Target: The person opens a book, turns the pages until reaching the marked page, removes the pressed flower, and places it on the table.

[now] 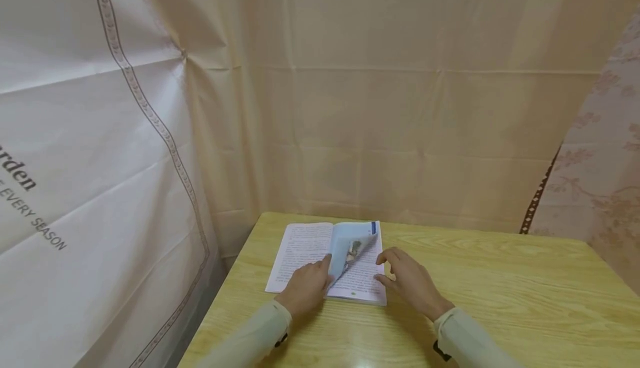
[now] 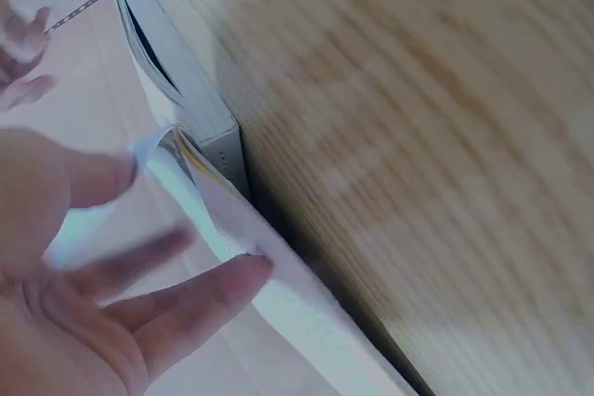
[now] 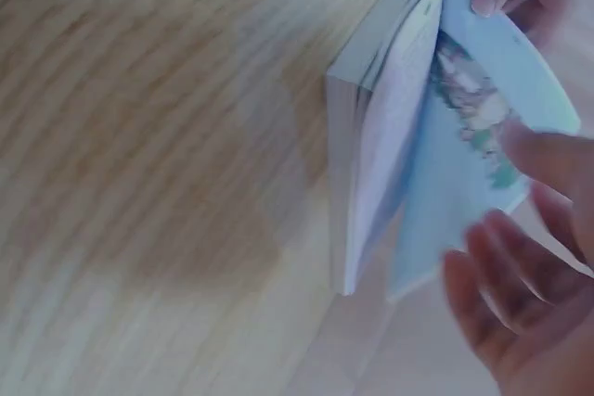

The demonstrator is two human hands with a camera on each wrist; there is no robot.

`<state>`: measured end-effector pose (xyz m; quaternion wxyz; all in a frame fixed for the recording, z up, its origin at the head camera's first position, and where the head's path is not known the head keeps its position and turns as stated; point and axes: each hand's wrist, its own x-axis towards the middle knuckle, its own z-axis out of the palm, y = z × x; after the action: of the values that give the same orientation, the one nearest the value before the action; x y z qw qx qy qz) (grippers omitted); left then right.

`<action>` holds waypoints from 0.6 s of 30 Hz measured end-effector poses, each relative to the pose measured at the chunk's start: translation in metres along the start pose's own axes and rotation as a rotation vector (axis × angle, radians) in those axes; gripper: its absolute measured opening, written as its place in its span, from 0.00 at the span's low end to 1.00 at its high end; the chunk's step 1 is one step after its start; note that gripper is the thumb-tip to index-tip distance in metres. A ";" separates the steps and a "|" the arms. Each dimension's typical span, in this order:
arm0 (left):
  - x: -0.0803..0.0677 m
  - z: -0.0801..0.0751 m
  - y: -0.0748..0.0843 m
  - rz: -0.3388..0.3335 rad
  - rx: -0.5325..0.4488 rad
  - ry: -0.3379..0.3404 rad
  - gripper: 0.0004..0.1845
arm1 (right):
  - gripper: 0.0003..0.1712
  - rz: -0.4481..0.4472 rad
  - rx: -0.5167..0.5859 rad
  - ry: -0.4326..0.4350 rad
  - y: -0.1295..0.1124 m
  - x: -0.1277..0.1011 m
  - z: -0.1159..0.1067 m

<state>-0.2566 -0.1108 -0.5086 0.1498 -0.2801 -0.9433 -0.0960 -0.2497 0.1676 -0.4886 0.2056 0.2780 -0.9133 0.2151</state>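
Note:
An open book (image 1: pixel 305 245) lies flat on a light wooden table (image 1: pixel 500 290). One pale blue page with a picture (image 1: pixel 352 248) stands curled up over the middle of the book. My left hand (image 1: pixel 310 284) rests on the left page, fingers straight, thumb tip against the lower edge of the lifted page. The left wrist view shows those fingers (image 2: pixel 204 289) spread along the page beside the book's edge (image 2: pixel 223 150). My right hand (image 1: pixel 405 279) hovers over the right page with relaxed fingers, holding nothing. In the right wrist view it (image 3: pixel 529 294) is near the blue page (image 3: pixel 455 183).
Beige cloth sheets hang close behind the table (image 1: pixel 400 107) and at the left (image 1: pixel 100 162), with a floral curtain (image 1: pixel 605 162) at the right. The table's left edge (image 1: pixel 225 284) runs just beside the book. Bare wood (image 3: pixel 139 136) stretches to the right.

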 end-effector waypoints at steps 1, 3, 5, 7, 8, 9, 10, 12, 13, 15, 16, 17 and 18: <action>0.000 0.000 -0.001 -0.014 -0.014 0.032 0.33 | 0.19 0.015 -0.001 -0.051 0.000 -0.001 0.001; -0.001 0.000 -0.003 -0.035 -0.027 0.097 0.47 | 0.19 0.015 -0.021 -0.149 0.001 -0.004 0.003; 0.000 0.000 -0.004 -0.038 -0.018 0.161 0.56 | 0.20 0.001 -0.034 -0.218 0.002 -0.007 0.006; 0.001 0.000 -0.005 -0.022 0.032 0.205 0.59 | 0.21 -0.010 -0.044 -0.259 0.004 -0.009 0.008; 0.002 0.000 -0.006 -0.016 0.060 0.216 0.58 | 0.21 -0.015 -0.049 -0.270 0.004 -0.010 0.009; 0.003 0.000 -0.006 -0.013 0.080 0.223 0.57 | 0.22 -0.012 -0.054 -0.276 0.005 -0.011 0.010; 0.003 -0.001 -0.006 -0.014 0.092 0.224 0.54 | 0.22 -0.007 -0.055 -0.282 0.006 -0.011 0.011; 0.004 -0.002 -0.007 -0.029 0.112 0.209 0.48 | 0.21 0.001 -0.054 -0.293 0.007 -0.012 0.013; 0.004 -0.002 -0.007 -0.046 0.123 0.196 0.46 | 0.20 0.002 -0.053 -0.295 0.008 -0.011 0.014; 0.004 -0.003 -0.008 -0.075 0.138 0.182 0.43 | 0.18 -0.002 -0.049 -0.301 0.008 -0.011 0.014; 0.004 -0.003 -0.009 -0.090 0.145 0.180 0.43 | 0.17 -0.006 -0.046 -0.303 0.009 -0.010 0.014; 0.003 -0.003 -0.010 -0.099 0.157 0.181 0.43 | 0.16 -0.013 -0.045 -0.305 0.009 -0.010 0.015; 0.003 -0.003 -0.010 -0.106 0.166 0.188 0.44 | 0.15 -0.020 -0.043 -0.305 0.009 -0.010 0.014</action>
<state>-0.2642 -0.1186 -0.5055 0.2549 -0.2062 -0.9433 -0.0510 -0.2514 0.1712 -0.5078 0.0724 0.3122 -0.9355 0.1486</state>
